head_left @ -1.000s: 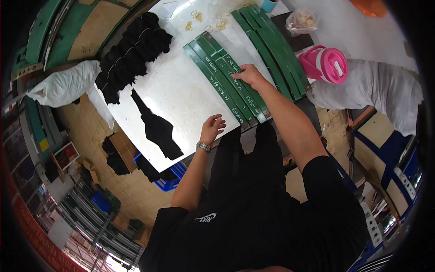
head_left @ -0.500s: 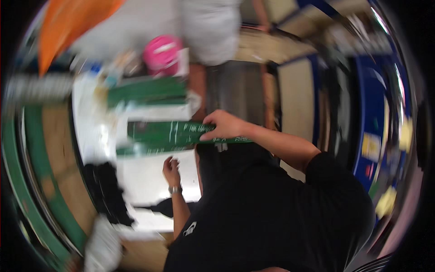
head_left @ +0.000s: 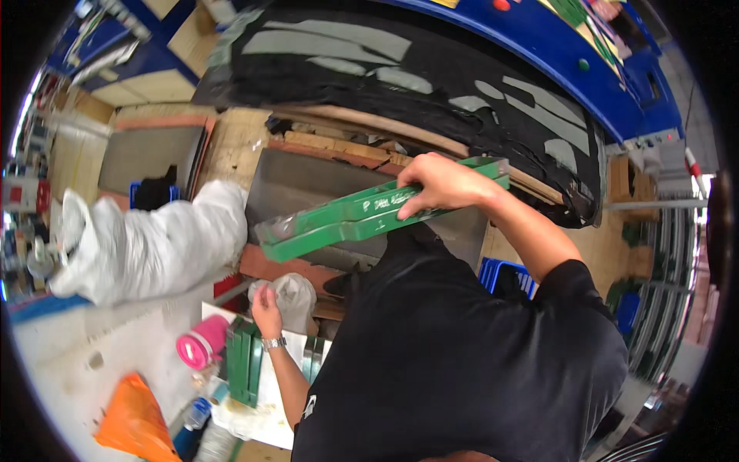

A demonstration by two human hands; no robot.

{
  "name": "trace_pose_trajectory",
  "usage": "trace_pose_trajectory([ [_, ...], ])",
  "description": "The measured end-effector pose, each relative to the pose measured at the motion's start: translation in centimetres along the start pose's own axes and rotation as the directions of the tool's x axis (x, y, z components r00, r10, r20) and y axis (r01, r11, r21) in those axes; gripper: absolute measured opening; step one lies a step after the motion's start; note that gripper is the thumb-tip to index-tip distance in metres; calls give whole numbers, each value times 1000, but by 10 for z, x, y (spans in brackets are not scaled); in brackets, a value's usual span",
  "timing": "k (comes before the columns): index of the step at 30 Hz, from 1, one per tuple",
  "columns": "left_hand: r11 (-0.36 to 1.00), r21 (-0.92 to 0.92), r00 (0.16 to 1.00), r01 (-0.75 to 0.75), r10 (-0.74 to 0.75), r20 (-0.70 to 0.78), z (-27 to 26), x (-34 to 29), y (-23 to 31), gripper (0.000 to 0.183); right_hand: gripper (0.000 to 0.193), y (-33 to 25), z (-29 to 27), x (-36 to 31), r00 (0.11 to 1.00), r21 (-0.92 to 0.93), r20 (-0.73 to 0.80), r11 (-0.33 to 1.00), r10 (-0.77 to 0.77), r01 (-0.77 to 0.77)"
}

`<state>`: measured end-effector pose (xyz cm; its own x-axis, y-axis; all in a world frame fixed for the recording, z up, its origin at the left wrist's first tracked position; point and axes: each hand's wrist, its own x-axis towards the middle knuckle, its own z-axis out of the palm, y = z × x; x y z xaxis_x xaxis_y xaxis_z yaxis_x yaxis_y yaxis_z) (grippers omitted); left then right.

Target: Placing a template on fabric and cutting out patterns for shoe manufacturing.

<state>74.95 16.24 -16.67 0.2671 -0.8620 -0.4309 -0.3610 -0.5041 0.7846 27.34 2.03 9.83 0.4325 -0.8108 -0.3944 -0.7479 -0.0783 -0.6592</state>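
Note:
My right hand grips a long green metal cutting die from above, around its right half. The die has an angled outline, white handwriting on its side, and is held in the air in front of my chest. My left hand, with a metal-banded watch on its wrist, is empty with loosely stretched fingers. It hovers beside more green dies standing on a white table. A pink cylindrical container stands next to those dies.
Ahead, black sheet material with grey cut shapes lies before a blue machine. Dark boards are in front of me. A stuffed white sack is at left, an orange bag at lower left, a blue basket at right.
My view has turned right, from the white table toward the black sheet material. The die in my right hand has been carried away from the table. My left hand remains empty.

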Motion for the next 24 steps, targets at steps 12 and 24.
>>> trace_pose_trajectory([
  [12, 381, 362, 498, -851, 806, 322, 243, 140, 354, 25, 35, 208, -121, -74, 889, 319, -183, 880, 421, -352],
  [24, 141, 531, 479, -836, 660, 579, 269, 155, 369, 12, 33, 233, -114, -43, 871, 371, -160, 846, 465, -383],
])
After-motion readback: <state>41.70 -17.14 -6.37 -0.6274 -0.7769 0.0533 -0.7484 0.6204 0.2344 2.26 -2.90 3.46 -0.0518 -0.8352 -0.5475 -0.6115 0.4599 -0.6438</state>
